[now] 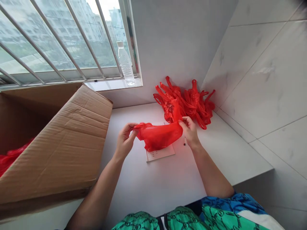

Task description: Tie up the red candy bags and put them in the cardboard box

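A red plastic bag [163, 135] is stretched sideways between my two hands above the white table. My left hand [126, 139] pinches its left end between thumb and fingers. At the other end, near the handles, my right hand [189, 129] has its fingers closed on the plastic. Beneath the bag lies a sheet of paper or booklet [161, 154] with small print, partly covered. Behind my right hand is a heap of red plastic bags [192, 102], bunched up with their handles sticking out, against the wall.
A large open cardboard box [72, 134] with red plastic inside [14, 156] stands at the left. A clear water bottle [126, 64] is on the sill of the barred window. The white table [153, 185] meets a tiled wall [268, 80] at the right. A small dark-tipped object [184, 143] lies near my right hand.
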Available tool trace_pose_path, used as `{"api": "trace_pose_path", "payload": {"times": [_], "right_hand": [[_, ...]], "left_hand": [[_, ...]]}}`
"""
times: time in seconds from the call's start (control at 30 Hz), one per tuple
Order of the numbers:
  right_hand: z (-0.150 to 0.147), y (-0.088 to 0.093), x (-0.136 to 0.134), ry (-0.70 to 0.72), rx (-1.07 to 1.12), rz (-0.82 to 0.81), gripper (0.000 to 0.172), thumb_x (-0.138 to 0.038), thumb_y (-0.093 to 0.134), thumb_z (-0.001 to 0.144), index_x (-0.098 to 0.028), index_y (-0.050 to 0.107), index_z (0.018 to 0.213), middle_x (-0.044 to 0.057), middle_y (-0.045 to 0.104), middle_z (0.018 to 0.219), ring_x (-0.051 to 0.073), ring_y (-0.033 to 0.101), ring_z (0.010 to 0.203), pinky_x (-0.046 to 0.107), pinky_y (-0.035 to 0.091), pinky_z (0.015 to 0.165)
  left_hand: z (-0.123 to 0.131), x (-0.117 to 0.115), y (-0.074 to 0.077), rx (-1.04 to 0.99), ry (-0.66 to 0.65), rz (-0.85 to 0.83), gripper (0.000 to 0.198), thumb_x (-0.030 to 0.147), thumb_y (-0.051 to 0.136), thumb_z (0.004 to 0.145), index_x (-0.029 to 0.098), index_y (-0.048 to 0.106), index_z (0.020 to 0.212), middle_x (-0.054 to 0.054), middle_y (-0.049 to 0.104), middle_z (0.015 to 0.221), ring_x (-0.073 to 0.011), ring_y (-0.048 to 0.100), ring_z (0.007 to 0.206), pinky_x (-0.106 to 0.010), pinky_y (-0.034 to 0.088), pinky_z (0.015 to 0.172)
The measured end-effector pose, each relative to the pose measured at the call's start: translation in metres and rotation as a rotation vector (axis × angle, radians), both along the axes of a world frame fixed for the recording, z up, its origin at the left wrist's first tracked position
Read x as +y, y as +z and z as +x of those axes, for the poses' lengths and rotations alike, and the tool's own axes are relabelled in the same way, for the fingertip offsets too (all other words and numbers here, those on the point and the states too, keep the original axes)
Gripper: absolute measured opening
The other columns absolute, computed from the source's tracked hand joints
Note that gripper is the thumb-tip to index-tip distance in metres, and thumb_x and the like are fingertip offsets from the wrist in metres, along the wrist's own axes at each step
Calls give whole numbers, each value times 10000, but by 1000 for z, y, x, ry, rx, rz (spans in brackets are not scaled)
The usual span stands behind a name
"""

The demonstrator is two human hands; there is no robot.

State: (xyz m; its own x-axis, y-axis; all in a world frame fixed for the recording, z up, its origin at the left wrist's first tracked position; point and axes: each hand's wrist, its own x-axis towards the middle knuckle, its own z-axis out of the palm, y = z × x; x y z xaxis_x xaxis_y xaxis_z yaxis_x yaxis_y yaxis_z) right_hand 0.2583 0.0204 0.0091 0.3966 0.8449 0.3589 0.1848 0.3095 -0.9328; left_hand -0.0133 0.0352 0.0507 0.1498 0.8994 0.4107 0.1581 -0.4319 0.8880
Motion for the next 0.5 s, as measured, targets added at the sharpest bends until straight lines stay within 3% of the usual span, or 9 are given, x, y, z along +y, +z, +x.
{"api": "trace_pose_path", "payload": {"times": [0.1,0.17,0.2,0.27,0.37,0.43,0.5], "right_hand": [[-1,16,-14,-189,-112,206,266,-398,571,911,-219,554,1108,110,634,1140,252,628,1072,451,513,945],[-11,32,-30,-279,-258,370,235,-373,546,937,-242,549,1133,116,624,1130,269,618,1090,483,510,948],[-17,40,-38,-243,-339,435,206,-357,541,943,-257,557,1123,108,634,1083,272,630,1055,480,524,915],[-31,52,-49,-8,-515,465,135,-323,532,955,-276,593,1067,81,659,995,258,653,977,442,542,853],[-43,54,-49,328,-726,251,227,-304,450,1004,-256,638,887,41,675,841,216,662,808,365,532,751],[-41,45,-43,367,-816,50,337,-329,417,1020,-239,632,775,24,643,705,201,633,666,346,508,662],[-30,34,-40,357,-845,-71,266,-385,512,979,-240,659,811,31,664,728,225,645,679,361,511,648]], "left_hand": [[-3,-8,8,0,-68,3,181,385,602,869,207,609,837,-83,647,960,-233,609,950,-332,515,776],[0,-15,15,35,-115,38,172,350,595,864,209,597,765,-90,641,977,-242,603,977,-350,514,802],[2,-18,17,41,-138,50,167,330,595,860,209,588,745,-89,642,982,-240,603,970,-358,512,815],[7,-24,22,15,-187,40,155,303,599,855,211,565,735,-82,647,986,-231,604,945,-363,510,814],[10,-30,23,-77,-247,-35,175,309,600,833,215,507,719,-70,655,903,-231,622,892,-380,517,794],[6,-33,21,-113,-261,-101,181,307,570,806,221,459,692,-48,635,739,-223,625,771,-407,520,789],[-2,-35,18,-105,-266,-171,139,284,515,771,228,427,677,-13,566,578,-190,561,577,-399,511,700]]}}
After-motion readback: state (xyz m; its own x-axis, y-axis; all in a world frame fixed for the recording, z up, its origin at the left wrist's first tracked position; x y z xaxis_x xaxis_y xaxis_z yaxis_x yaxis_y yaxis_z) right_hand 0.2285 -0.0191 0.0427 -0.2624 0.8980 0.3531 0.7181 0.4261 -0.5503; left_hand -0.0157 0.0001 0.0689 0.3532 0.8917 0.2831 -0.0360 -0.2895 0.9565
